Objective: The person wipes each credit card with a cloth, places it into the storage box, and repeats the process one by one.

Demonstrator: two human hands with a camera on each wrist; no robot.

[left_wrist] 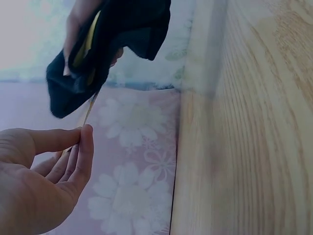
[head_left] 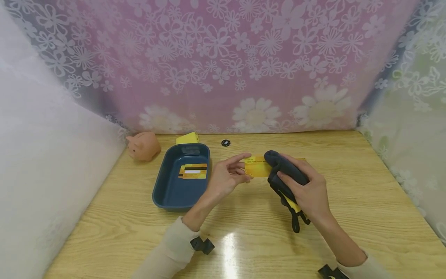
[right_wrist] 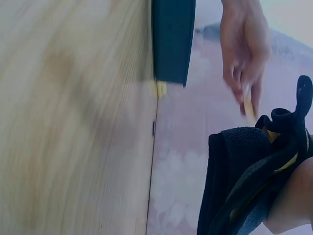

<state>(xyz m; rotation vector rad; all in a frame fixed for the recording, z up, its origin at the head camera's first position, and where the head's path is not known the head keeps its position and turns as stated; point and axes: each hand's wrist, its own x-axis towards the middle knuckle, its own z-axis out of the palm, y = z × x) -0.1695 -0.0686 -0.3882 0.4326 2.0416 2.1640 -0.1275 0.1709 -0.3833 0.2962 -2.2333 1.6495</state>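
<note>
My left hand (head_left: 224,176) pinches one end of a yellow bank card (head_left: 257,166) between thumb and fingers. The card's other end is hidden by a dark navy cloth pouch (head_left: 285,174), which my right hand (head_left: 311,192) grips above the table. Black cord loops dangle from this pouch, and some yellow shows at its lower side. In the left wrist view the card (left_wrist: 90,108) appears edge-on between the fingertips and the dark cloth. Left of the hands stands a blue tray (head_left: 167,199), with yellow cards (head_left: 193,171) lying in it, magnetic stripe up.
A pink piggy bank (head_left: 143,146) sits left of the tray at the back. Behind the tray is a yellow object (head_left: 187,138), partly hidden. A black poker chip (head_left: 225,143) lies near the floral curtain (head_left: 223,77) along the wooden table's (head_left: 366,201) back edge.
</note>
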